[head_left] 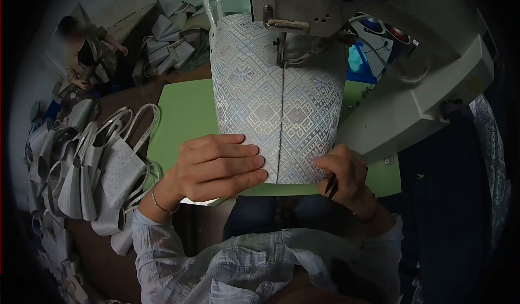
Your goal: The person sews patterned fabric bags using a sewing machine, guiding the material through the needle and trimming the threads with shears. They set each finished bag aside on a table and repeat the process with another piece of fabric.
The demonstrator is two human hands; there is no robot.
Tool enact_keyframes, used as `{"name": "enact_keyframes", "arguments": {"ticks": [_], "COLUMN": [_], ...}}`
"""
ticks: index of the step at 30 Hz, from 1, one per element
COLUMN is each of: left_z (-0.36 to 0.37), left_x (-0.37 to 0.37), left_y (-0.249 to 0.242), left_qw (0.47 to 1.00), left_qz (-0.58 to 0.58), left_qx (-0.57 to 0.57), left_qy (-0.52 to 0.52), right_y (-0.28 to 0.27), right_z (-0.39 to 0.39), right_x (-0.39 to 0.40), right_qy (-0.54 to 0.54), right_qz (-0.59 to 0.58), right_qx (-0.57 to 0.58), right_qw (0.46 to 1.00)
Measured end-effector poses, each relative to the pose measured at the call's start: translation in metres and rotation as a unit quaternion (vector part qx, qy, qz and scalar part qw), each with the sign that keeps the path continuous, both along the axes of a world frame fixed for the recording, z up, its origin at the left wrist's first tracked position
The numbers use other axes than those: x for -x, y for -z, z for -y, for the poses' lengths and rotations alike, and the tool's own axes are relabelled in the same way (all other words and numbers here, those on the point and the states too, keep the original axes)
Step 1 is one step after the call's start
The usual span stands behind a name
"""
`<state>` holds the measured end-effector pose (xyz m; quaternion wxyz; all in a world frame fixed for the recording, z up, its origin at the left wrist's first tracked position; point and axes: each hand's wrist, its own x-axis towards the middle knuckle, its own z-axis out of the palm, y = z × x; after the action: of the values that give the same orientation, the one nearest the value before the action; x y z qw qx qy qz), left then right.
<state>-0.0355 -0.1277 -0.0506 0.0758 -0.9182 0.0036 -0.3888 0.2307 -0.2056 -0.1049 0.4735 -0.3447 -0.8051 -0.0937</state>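
A patterned bag piece point(249, 101) in pale blue and white lies under the needle area of the sewing machine point(303, 9), a dark seam running down its middle. My left hand point(219, 166) rests on its lower left edge, fingers stretched out over the fabric. At the lower right edge, my right hand point(344, 177) has curled fingers round small black snips point(332, 186), the thumb touching the fabric. The presser foot point(281, 52) stands at the upper end of the seam.
The green work board point(181, 120) lies beneath the piece. Several finished-looking bags with handles point(116, 177) are heaped at the left. Behind are piled pieces point(170, 41) and a co-worker point(92, 52). The machine's thick arm point(422, 98) extends along the right.
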Motion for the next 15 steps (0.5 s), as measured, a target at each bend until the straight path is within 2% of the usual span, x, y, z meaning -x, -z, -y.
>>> {"name": "enact_keyframes", "arguments": {"ticks": [5,15], "left_z": [-0.009,-0.023], "left_x": [-0.002,-0.005], "left_y": [-0.006,-0.007], "left_qw": [1.000,1.000], "left_qz": [-0.005,0.019], "left_qx": [0.005,0.015], "left_qy": [-0.005,-0.017], "right_y": [-0.011,-0.024], "right_z": [-0.009,-0.024], "right_x": [-0.002,0.000], "right_qy": [-0.022,0.001], "right_qz": [-0.010,0.001], "right_qx": [0.012,-0.005], "right_qw": [1.000,1.000]}}
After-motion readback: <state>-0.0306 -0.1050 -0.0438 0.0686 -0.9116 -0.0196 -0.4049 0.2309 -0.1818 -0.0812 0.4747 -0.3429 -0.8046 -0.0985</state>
